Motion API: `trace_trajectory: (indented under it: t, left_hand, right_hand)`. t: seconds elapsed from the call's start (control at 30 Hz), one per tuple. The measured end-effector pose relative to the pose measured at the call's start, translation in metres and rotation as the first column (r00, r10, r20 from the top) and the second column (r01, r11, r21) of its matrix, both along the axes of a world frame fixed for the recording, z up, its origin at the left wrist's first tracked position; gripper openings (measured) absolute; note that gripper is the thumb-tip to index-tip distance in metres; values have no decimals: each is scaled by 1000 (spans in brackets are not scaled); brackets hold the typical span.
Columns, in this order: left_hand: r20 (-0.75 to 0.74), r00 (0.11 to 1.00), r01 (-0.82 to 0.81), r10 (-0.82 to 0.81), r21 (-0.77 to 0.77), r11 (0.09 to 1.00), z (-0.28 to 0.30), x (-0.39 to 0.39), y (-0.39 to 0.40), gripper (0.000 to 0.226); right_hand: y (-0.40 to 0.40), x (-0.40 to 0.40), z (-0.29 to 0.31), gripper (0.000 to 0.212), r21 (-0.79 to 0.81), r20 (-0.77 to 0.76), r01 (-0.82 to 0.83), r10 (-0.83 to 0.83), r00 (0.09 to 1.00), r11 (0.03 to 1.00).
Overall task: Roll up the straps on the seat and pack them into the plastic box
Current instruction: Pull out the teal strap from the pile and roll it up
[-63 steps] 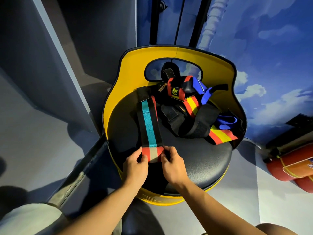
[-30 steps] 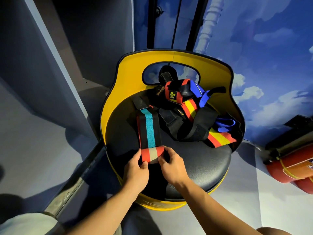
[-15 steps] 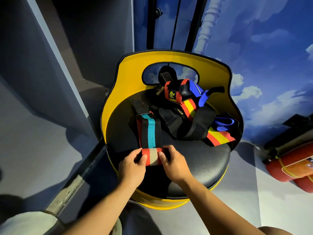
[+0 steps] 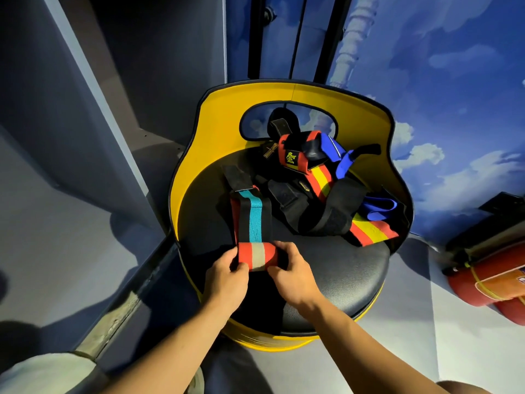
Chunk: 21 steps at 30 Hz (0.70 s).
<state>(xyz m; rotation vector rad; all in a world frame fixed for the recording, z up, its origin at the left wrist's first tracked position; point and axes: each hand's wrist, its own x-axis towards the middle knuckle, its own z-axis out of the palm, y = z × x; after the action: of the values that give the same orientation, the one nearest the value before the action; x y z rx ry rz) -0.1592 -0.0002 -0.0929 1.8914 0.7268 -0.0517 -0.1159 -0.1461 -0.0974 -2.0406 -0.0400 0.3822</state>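
Observation:
A black strap with a teal stripe [image 4: 253,216] lies lengthwise on the round black seat [image 4: 355,268] of a yellow-backed chair. Its near end is wound into a red and grey roll [image 4: 258,256]. My left hand [image 4: 225,280] pinches the roll's left end and my right hand [image 4: 292,277] pinches its right end. Behind it sits a tangled pile of straps [image 4: 321,191], black, red-yellow and blue, against the chair back. No plastic box shows in the head view.
The yellow chair back [image 4: 295,93] curves round the far side of the seat. A dark grey cabinet panel [image 4: 71,115] stands to the left. A red fire extinguisher [image 4: 488,282] lies on the floor at the right, by the blue cloud-painted wall.
The roll has grown thicker and travelled away from me along the strap. The flat teal-striped length has become shorter. Both hands stayed on the roll's ends throughout.

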Motion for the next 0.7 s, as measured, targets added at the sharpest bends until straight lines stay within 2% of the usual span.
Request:
trace_trajectory:
  t: [0.1,0.2,0.27,0.37,0.43,0.57,0.63,0.7]
  left_hand:
    - [-16,996,92,-92,22,996,-5,-9,1,51]
    - [-25,990,143,-142,50,988,-5,-17,5,45]
    - [-24,987,158,-157,54,986,-4,-19,6,34]
    - [-24,987,159,-158,61,985,-2,-16,7,23]
    - [-27,992,127,-126,61,990,-1,-11,6,25]
    - [-45,996,86,-82,102,991,2,-1,4,29]
    - [-33,998,51,-48,102,993,4,3,1,28]
    - [-1,1000,-4,4,62,998,4,6,-1,28]
  right_hand:
    - [-9,-6,-2,51,-53,59,-71,74,995,996]
    - [-19,-10,-2,48,-55,58,-92,95,994,994]
    - [-27,-10,-1,41,-44,47,-64,66,997,997]
    - [-31,-8,-5,29,45,-33,62,-61,998,997]
    - [-28,-7,-11,36,110,-74,147,-140,987,983]
    - [-20,-2,-16,70,154,-91,282,-270,958,947]
    - [-18,1,-17,74,168,-81,306,-296,952,937]
    - [-16,4,-20,72,166,0,278,-282,959,946]
